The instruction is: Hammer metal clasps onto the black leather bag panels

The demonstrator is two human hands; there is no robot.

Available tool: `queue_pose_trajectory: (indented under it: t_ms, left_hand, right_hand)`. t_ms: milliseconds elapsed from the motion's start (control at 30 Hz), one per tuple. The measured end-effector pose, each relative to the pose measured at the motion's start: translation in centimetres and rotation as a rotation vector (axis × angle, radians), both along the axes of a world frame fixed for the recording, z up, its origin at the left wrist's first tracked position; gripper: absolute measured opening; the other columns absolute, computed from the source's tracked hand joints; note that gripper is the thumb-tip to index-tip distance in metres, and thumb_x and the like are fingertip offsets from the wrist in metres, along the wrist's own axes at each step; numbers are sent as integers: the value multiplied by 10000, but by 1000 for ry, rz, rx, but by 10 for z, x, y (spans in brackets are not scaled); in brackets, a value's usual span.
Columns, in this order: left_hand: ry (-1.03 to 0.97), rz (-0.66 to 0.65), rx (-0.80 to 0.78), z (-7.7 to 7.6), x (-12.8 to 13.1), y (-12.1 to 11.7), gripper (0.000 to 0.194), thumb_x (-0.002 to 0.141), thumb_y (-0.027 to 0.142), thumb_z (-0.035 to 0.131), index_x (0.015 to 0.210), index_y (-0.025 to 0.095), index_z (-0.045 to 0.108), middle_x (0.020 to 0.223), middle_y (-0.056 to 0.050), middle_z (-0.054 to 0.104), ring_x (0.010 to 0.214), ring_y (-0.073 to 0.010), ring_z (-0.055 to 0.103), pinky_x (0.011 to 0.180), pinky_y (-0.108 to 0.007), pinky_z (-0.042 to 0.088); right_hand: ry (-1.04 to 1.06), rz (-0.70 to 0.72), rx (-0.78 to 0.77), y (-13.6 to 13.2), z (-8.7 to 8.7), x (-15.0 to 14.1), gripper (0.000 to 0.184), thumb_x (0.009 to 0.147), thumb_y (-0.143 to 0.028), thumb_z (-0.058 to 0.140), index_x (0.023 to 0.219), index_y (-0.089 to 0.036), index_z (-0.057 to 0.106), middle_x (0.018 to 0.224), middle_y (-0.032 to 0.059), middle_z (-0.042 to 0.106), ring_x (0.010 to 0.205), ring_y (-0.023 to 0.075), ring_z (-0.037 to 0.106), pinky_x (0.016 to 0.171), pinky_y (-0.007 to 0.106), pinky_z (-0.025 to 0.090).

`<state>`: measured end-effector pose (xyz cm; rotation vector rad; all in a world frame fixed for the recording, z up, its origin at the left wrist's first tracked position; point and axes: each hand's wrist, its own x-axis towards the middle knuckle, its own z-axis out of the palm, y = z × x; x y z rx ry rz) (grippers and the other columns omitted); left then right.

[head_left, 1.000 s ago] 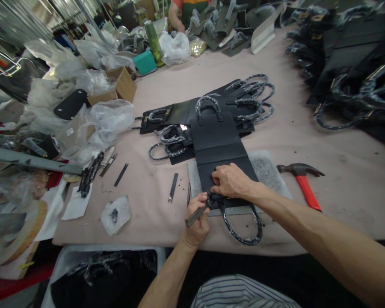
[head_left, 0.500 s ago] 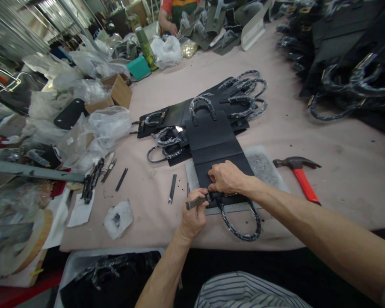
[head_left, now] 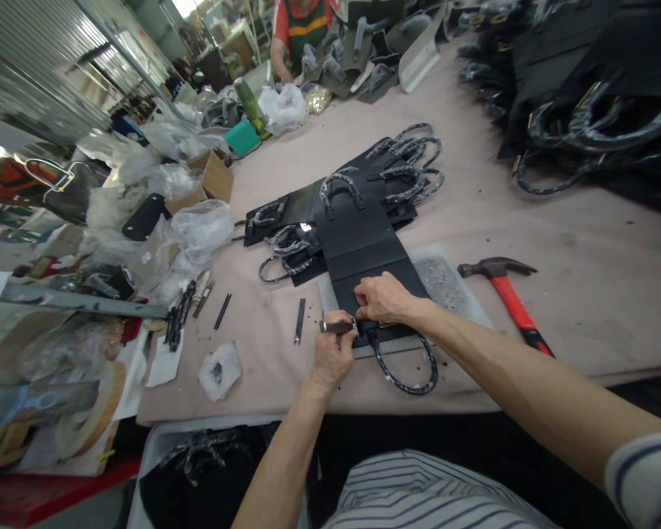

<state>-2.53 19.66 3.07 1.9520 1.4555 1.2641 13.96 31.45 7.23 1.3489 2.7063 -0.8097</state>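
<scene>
In the head view, my left hand (head_left: 335, 351) is closed around a short dull-metal tool (head_left: 333, 327), its end against the left edge of a black bag panel (head_left: 366, 253). My right hand (head_left: 383, 297) presses on the panel with curled fingers, close to the tool's tip. What lies under those fingertips is hidden. The panel rests partly on a grey speckled slab (head_left: 446, 283). A plastic-wrapped handle (head_left: 432, 371) loops out of the panel's near end, and another handle (head_left: 338, 187) stands at its far end.
A claw hammer (head_left: 510, 294) with a red handle lies right of the slab. More black bag pieces (head_left: 297, 197) lie behind. Thin metal strips (head_left: 300, 321) and a small plastic bag (head_left: 220, 371) are at left. Black bags (head_left: 573, 66) are piled at right. Another person (head_left: 302, 33) is across the table.
The view has shifted, so the table's left side sits further right. The tool in my left hand lies more level. My right hand stays on the panel.
</scene>
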Motion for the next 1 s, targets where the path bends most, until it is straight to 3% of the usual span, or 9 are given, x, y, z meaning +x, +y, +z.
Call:
queue_pose_trajectory:
  t_ms: [167, 333, 533, 667, 800, 900, 1000]
  left_hand:
    - [33, 30, -32, -3, 7, -1, 154, 867, 99, 589, 978, 204, 579, 1048, -81, 663, 1021, -216, 664, 939, -368, 547]
    - [11, 42, -122, -1, 12, -1, 184, 864, 91, 581, 1002, 210, 607, 1073, -79, 707, 1059, -217, 688, 977, -364, 547]
    - [106, 20, -176, 6, 16, 2, 176, 864, 87, 572, 982, 207, 623, 996, -59, 714, 977, -209, 697, 929, -345, 558]
    - [70, 39, -158, 4, 17, 2, 173, 850, 83, 570, 958, 205, 625, 973, -51, 710, 963, -205, 697, 922, -340, 561]
    - [17, 39, -97, 2, 15, 1, 142, 844, 98, 585, 934, 200, 626, 952, -50, 712, 929, -201, 703, 889, -334, 575]
    - [40, 34, -81, 1, 16, 1, 146, 840, 95, 594, 933, 199, 635, 944, -50, 709, 906, -198, 702, 865, -326, 578]
    - [67, 42, -80, 1, 17, 1, 153, 839, 83, 595, 932, 197, 639, 942, -53, 705, 909, -199, 698, 851, -317, 573]
  right_hand:
    - [123, 28, 43, -6, -9, 14, 70, 805, -248, 679, 843, -191, 694, 985, 60, 707, 917, 213, 643, 771, 313, 320]
    - [222, 12, 69, -10, -16, 21, 44, 810, -213, 675, 842, -188, 693, 952, 54, 693, 879, 196, 627, 773, 304, 342]
    - [297, -164, 146, -22, -18, 36, 133, 878, -245, 599, 974, -179, 664, 993, 71, 674, 897, 204, 614, 806, 316, 419]
    - [287, -385, 328, -40, -16, 82, 163, 919, -304, 552, 968, -172, 636, 1009, 115, 653, 955, 257, 602, 870, 370, 446]
    - [45, -572, 521, -69, -19, 145, 285, 950, -358, 489, 1060, -133, 625, 1085, 198, 633, 1023, 338, 586, 875, 435, 448]
    - [-154, -672, 482, -91, -32, 182, 447, 952, -423, 444, 1194, -77, 594, 1099, 280, 605, 1000, 403, 584, 800, 481, 456]
    - [-166, -753, 301, -102, -52, 203, 535, 917, -494, 457, 1249, -92, 578, 1044, 269, 616, 928, 414, 608, 757, 511, 471]
